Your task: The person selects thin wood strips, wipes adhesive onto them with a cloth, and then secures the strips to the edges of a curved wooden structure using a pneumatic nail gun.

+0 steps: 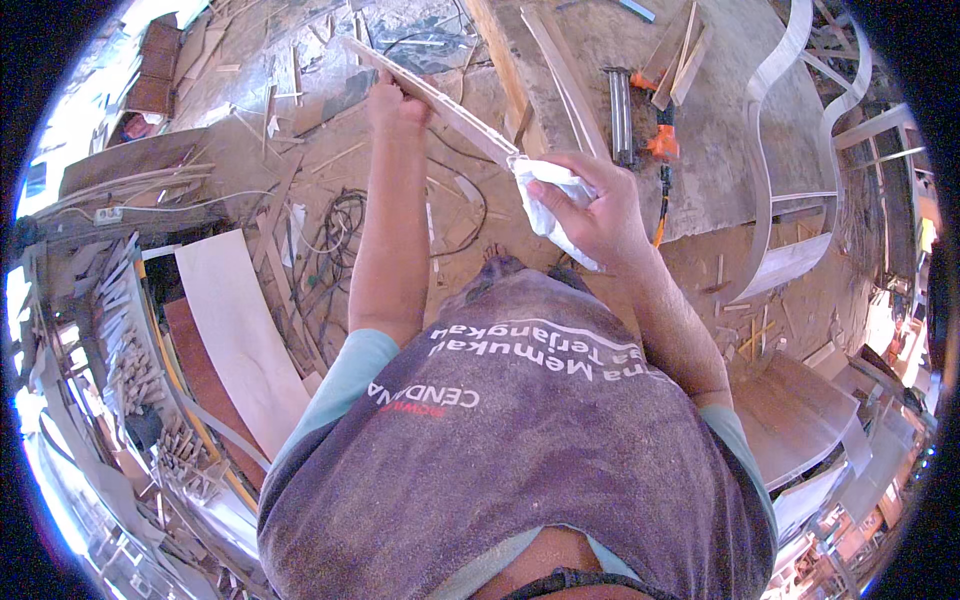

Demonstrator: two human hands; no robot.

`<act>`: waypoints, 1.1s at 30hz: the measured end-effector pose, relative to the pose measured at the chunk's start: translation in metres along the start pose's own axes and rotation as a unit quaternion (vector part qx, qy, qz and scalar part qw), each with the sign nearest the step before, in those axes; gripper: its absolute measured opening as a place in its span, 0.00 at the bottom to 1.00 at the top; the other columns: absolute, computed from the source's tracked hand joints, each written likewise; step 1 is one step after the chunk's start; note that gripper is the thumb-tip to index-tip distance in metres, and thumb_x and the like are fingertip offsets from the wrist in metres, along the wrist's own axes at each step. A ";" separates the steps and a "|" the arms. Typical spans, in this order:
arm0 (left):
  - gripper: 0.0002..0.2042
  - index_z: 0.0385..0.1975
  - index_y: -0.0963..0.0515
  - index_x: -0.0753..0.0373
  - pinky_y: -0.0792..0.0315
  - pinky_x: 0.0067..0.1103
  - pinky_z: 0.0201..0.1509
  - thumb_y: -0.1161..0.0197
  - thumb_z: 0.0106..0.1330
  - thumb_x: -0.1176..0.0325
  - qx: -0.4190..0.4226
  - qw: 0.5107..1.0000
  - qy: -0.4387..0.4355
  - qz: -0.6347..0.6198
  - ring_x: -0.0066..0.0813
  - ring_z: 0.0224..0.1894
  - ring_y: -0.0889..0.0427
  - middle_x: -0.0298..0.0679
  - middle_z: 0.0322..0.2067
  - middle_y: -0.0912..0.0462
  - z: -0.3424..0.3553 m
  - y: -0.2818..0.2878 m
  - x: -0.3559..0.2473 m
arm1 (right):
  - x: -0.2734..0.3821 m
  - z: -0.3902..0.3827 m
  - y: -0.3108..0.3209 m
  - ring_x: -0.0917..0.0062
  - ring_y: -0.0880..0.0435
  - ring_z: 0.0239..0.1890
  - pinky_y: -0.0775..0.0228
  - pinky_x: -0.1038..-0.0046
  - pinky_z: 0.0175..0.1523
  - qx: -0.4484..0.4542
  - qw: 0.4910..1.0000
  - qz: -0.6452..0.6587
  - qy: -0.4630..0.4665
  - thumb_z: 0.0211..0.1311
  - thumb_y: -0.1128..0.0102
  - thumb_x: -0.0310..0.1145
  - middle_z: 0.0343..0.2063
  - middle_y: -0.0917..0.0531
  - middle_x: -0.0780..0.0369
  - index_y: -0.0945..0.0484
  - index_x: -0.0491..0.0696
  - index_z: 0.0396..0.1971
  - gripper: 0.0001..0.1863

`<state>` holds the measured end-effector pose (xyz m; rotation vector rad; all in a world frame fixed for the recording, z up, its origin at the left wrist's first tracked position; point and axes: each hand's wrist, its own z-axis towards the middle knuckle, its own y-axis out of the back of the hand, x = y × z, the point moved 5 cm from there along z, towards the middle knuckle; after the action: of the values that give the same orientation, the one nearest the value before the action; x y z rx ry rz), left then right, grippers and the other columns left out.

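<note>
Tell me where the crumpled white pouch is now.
In the head view, the white pouch is just right of upper centre, gripped in the right hand at the nearer end of the wooden strip.

Workshop, dusty brown floor (330, 177) littered with wood offcuts (339, 158).
Black cable (345, 215) tangled at left of centre; pale curved panel (240, 330) farther left; S-curved frame (768, 75) at right; bright glare (80, 115) along left rim.

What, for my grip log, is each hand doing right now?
Left hand: closed, holding the long pale strip.
Right hand: closed around something soft and white, perhaps a bag or cloth.
</note>
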<state>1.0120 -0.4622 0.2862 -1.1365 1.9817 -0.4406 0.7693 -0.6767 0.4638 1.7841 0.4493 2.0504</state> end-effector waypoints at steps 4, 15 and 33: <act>0.15 0.56 0.27 0.61 0.21 0.48 0.45 0.54 0.82 0.59 -0.008 1.000 -0.018 -0.014 0.46 0.47 0.21 0.43 0.50 0.23 -0.001 -0.001 0.000 | -0.008 -0.005 -0.002 0.63 0.10 0.38 0.20 0.67 0.42 0.014 1.000 0.002 -0.017 0.62 0.28 0.40 0.34 0.11 0.55 0.14 0.48 0.45 0.15; 0.17 0.57 0.25 0.60 0.24 0.42 0.54 0.53 0.79 0.58 0.058 0.982 -0.134 0.118 0.40 0.51 0.22 0.42 0.53 0.23 -0.007 0.013 -0.035 | -0.078 -0.016 0.019 0.77 0.14 0.32 0.24 0.70 0.39 -0.054 0.988 -0.009 -0.145 0.60 0.27 0.36 0.30 0.12 0.60 0.15 0.44 0.46 0.17; 0.19 0.64 0.27 0.65 0.27 0.24 0.53 0.42 0.78 0.64 -0.014 0.901 -0.265 0.343 0.26 0.49 0.22 0.34 0.47 0.19 -0.094 0.173 -0.081 | -0.329 0.045 0.277 0.53 0.22 0.64 0.30 0.57 0.67 -0.277 0.802 -0.333 -0.412 0.59 0.33 0.55 0.59 0.20 0.44 0.24 0.40 0.62 0.39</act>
<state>0.8641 -0.3097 0.2742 -0.4324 1.7405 0.2501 0.8316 -1.0785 0.3176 1.6064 0.1319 0.6937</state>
